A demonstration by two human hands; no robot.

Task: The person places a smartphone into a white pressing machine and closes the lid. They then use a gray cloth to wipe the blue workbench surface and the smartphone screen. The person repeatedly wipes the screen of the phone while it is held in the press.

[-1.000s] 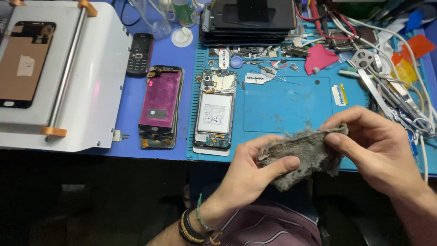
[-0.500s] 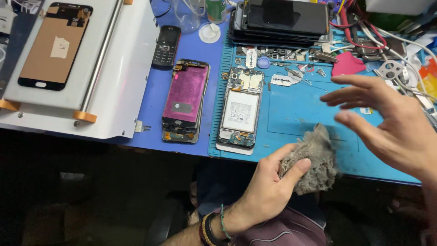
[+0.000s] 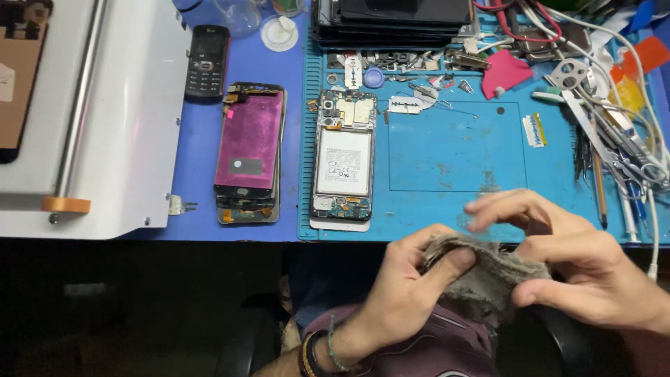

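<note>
Both hands pinch a grey rag (image 3: 488,276): left hand (image 3: 401,293) by thumb, right hand (image 3: 579,269) partly blurred, its fingers hiding the mat's (image 3: 453,150) edge. An opened phone (image 3: 343,159) lies nearby.

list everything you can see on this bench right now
grey cloth: one, at the bench's near edge, held in both hands
opened phone: one, white battery showing, on the teal mat
pink screen panel: one, left of the mat
black keypad phone: one, far left of the blue top
white machine: one, left side
tools and cables: many, mixed, right edge
left hand: grip closed on cloth
right hand: grip closed on cloth
</note>
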